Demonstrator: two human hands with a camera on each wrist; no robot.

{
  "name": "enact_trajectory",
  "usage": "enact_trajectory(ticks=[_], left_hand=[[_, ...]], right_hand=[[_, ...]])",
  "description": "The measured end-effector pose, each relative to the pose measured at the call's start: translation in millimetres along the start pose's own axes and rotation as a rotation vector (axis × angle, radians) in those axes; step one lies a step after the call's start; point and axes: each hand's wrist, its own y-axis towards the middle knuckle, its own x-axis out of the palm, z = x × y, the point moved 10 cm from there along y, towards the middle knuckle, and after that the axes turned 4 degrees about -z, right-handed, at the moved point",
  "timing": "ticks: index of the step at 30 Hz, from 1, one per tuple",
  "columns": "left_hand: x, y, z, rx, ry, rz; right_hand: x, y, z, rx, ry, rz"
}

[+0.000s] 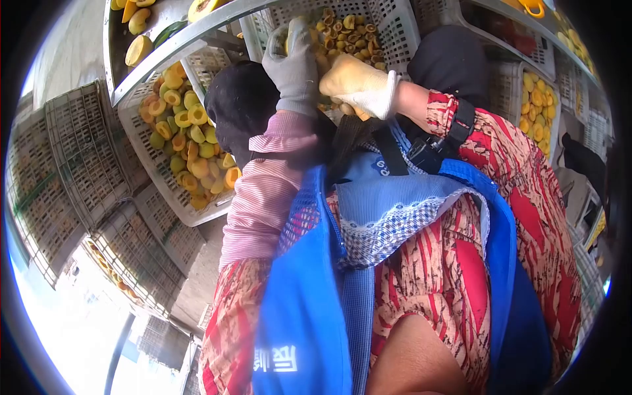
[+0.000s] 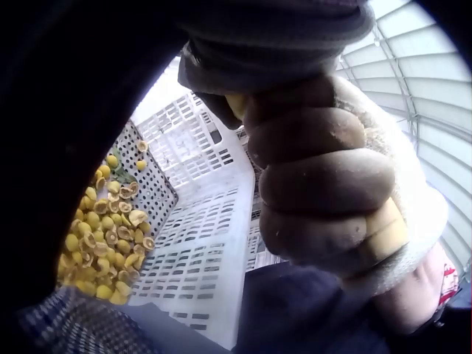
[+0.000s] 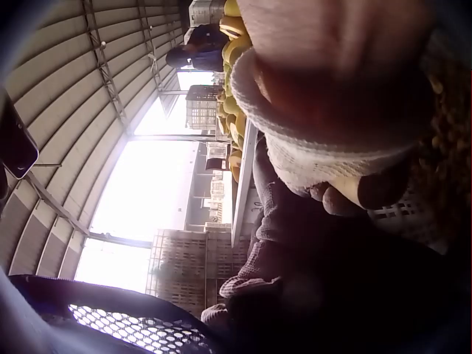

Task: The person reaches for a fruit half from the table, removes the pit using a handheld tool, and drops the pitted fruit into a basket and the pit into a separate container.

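Note:
The left hand (image 1: 294, 71), in a grey glove, has its fingers bent round a yellow fruit (image 1: 287, 45), mostly hidden. Close against it, the right hand (image 1: 359, 84) wears a cream glove. In the left wrist view, the right hand (image 2: 324, 184) shows several curled fingers round a pale yellow object (image 2: 385, 233), only partly visible; what it is cannot be told. A bit of yellow (image 2: 236, 105) shows beside the left glove (image 2: 265, 55). Below both hands lie small cut fruit pieces (image 1: 345, 39) in a white crate (image 1: 403, 29).
Another crate (image 1: 155, 161) of halved yellow fruit (image 1: 197, 135) stands at the left. A metal-edged tray (image 1: 181, 34) with fruit crosses the top left. Stacked crates (image 1: 85, 141) stand further left, and more fruit (image 1: 538, 108) lies at the right.

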Motion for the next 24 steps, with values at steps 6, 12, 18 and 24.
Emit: enact_trajectory(ticks=[6, 12, 18, 24], left_hand=[[2, 0, -4, -0.157, -0.153, -0.060], [14, 1, 10, -0.049, -0.016, -0.212], [25, -12, 28, 0.023, 0.083, -0.331], [25, -16, 29, 0.109, 0.159, -0.316]], right_hand=[[-3, 2, 0, 0.013, 0.046, 0.044], [7, -14, 3, 0.127, 0.367, 0.009], [33, -39, -4, 0.236, 0.836, -0.337], [8, -34, 3, 0.158, 0.339, 0.078]])
